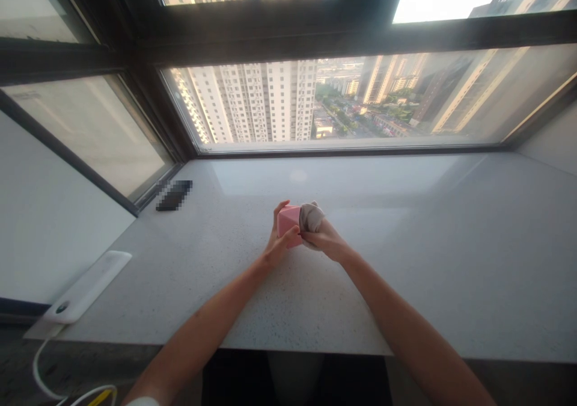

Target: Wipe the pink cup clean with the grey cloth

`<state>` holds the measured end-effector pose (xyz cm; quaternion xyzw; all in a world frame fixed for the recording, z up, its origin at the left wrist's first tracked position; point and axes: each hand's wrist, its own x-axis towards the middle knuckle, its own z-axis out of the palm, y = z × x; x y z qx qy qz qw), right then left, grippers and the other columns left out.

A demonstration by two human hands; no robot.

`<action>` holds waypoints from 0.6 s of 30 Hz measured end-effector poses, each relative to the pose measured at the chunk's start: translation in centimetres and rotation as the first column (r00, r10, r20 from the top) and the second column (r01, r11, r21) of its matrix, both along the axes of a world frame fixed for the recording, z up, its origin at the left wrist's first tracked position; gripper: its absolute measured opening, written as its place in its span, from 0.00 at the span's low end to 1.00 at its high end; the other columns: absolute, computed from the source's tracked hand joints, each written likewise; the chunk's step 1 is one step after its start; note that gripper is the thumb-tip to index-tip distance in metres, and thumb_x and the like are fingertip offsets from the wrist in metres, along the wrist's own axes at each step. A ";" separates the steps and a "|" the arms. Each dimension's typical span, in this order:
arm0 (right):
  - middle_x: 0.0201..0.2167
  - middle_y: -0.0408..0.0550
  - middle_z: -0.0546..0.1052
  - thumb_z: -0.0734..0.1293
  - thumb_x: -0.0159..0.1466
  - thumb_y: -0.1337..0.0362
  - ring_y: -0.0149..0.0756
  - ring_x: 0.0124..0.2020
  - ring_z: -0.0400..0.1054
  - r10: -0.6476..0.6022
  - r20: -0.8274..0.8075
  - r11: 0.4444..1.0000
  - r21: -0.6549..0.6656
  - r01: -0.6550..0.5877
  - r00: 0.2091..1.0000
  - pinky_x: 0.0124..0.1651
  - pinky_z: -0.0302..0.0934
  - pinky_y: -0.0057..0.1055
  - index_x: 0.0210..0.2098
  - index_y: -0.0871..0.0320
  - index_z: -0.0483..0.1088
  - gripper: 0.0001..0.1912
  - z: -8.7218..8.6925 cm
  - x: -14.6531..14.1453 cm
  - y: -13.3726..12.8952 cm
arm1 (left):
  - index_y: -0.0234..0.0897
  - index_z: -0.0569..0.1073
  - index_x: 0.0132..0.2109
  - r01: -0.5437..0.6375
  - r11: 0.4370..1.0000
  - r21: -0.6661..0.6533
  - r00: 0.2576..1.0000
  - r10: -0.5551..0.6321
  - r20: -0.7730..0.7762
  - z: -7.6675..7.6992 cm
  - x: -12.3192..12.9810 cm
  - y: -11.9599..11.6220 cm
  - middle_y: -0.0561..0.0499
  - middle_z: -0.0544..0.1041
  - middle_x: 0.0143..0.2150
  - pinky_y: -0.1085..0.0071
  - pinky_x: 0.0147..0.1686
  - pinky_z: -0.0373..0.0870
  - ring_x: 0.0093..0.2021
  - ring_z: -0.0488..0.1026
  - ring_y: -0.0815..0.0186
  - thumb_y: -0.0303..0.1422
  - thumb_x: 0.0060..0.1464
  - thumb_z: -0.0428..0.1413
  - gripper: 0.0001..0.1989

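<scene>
A small pink faceted object (288,218) is held just above or on the middle of the white speckled sill; I cannot tell whether it touches the surface. My left hand (282,237) is closed round its left side, thumb in front and fingers behind. Bunched against its right side is a greyish-beige cloth (311,218). My right hand (327,237) is closed on this cloth and presses it to the pink object. Part of the pink object's right face is hidden by the cloth.
The speckled white windowsill (216,286) runs up to a dark window frame (279,152). A blurred dark flat object (175,195) lies at the back left. A white power strip (90,286) with a white cable (40,364) sits near the left edge.
</scene>
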<state>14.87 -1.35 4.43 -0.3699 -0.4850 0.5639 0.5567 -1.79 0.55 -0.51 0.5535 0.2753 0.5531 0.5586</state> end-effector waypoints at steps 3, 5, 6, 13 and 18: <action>0.32 0.42 0.76 0.79 0.52 0.63 0.35 0.33 0.66 0.036 0.141 0.993 0.105 -0.051 0.989 0.37 0.65 0.31 0.34 0.55 0.77 0.12 -1.0 -0.2 0.2 | 0.48 0.61 0.73 -0.003 1.000 -0.029 1.000 0.004 0.024 0.2 0.1 -0.1 0.45 0.77 0.60 0.56 0.56 0.74 0.54 0.78 0.54 0.51 0.57 0.71 0.45; 0.27 0.40 0.72 0.77 0.53 0.61 0.32 0.29 0.60 0.015 0.211 0.992 0.122 -0.042 0.977 0.32 0.58 0.29 0.29 0.55 0.74 0.09 -1.7 -0.2 0.3 | 0.46 0.62 0.72 0.023 0.996 -0.090 0.998 -0.018 0.058 0.3 0.1 0.0 0.45 0.79 0.60 0.57 0.58 0.74 0.55 0.79 0.54 0.51 0.58 0.70 0.42; 0.26 0.39 0.70 0.77 0.53 0.60 0.32 0.28 0.58 0.016 0.232 0.990 0.130 -0.047 0.973 0.31 0.56 0.29 0.27 0.55 0.73 0.10 -2.0 -0.1 0.4 | 0.45 0.62 0.72 0.042 0.992 -0.123 0.997 -0.033 0.074 0.3 0.1 0.0 0.45 0.79 0.59 0.57 0.59 0.74 0.56 0.79 0.54 0.51 0.59 0.69 0.42; 0.22 0.40 0.65 0.76 0.57 0.55 0.32 0.28 0.54 0.078 0.257 0.962 0.235 -0.140 0.963 0.32 0.53 0.29 0.19 0.54 0.65 0.20 -2.1 0.1 0.4 | 0.42 0.65 0.71 0.155 0.969 -0.194 0.985 -0.138 0.101 0.0 -0.1 0.4 0.44 0.81 0.56 0.57 0.54 0.77 0.52 0.81 0.54 0.52 0.58 0.67 0.41; 0.20 0.37 0.64 0.80 0.51 0.54 0.29 0.25 0.54 0.051 0.109 0.998 0.014 -0.053 0.993 0.28 0.52 0.26 0.22 0.54 0.68 0.19 -2.0 -0.5 0.0 | 0.43 0.64 0.72 0.078 0.988 -0.134 0.997 -0.080 -0.007 0.7 -0.1 -0.2 0.47 0.81 0.53 0.62 0.51 0.77 0.48 0.80 0.57 0.52 0.58 0.69 0.42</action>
